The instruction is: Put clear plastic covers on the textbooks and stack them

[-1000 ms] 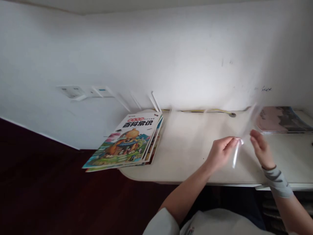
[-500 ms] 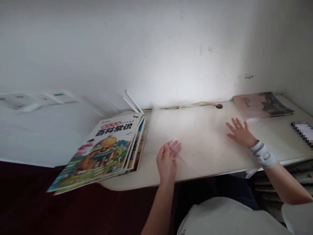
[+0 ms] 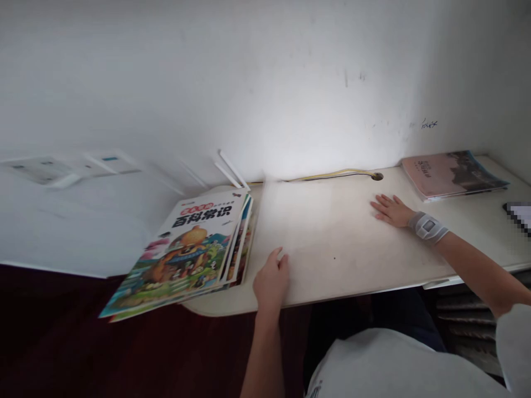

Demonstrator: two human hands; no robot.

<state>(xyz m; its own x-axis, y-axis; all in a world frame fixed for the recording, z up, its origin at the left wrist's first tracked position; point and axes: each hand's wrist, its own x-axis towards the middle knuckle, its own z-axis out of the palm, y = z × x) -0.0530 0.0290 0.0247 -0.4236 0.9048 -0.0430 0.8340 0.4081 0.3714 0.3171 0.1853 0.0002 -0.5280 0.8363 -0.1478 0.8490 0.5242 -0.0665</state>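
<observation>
A clear plastic sheet [image 3: 319,221] lies over the middle of the white desk [image 3: 468,232], its left edge showing as a faint line near the books. My left hand [image 3: 270,281] is at the sheet's front left part, fingers curled and thumb near the forefinger, closed on the sheet's edge; its other fingertips are hidden. Farther right, my right hand [image 3: 392,211] rests palm down with fingers spread on the sheet's far right part. A grey-white band with a small square face circles that wrist. Left of my left hand sits a stack of picture books [image 3: 194,237].
The book stack overhangs the desk's left end. White antenna-like rods [image 3: 232,168] rise behind it. Yellow and black cables [image 3: 332,176] run along the wall to a round hole [image 3: 376,176]. A pink-covered book [image 3: 440,176] and a blurred-out phone-like object [image 3: 518,215] lie at right.
My left hand has lowered and moved slightly left; the sheet's lifted front part, formerly over its fingers, now lies down. My right hand has moved left and settled flat. The view has shifted slightly.
</observation>
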